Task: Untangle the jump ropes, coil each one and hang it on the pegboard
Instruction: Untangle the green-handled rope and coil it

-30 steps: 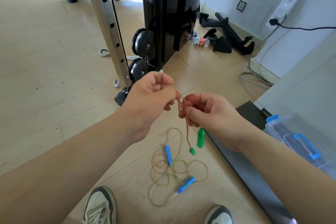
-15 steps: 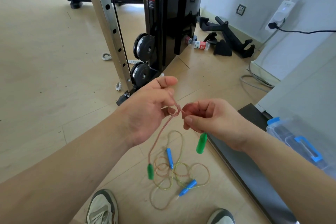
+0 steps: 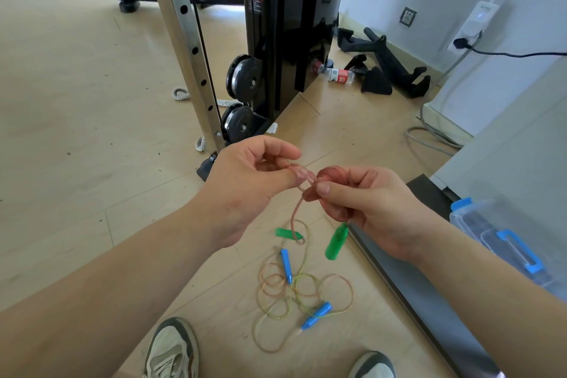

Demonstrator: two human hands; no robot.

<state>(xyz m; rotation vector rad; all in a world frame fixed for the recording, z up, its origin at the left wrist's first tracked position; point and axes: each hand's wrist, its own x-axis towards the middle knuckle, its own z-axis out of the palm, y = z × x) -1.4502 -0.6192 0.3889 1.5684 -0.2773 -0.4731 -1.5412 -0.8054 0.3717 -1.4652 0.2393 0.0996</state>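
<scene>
Pinching pink rope [image 3: 296, 209], left hand [image 3: 245, 187] and right hand [image 3: 376, 209], clear lidded bin [image 3: 471, 224] nearby, contents unclear.

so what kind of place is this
Probably a small gym: a black weight-stack cable machine, a perforated steel rack upright beside it, and black metal cable handles lying on the wooden floor.

Both forearms [image 3: 122, 267] are bare; sneakers [image 3: 170, 353] are grey-and-white.

Wood floor [image 3: 76, 101] w/ tangled blue-handled rope [image 3: 286, 262], bottle [image 3: 337, 74].
</scene>
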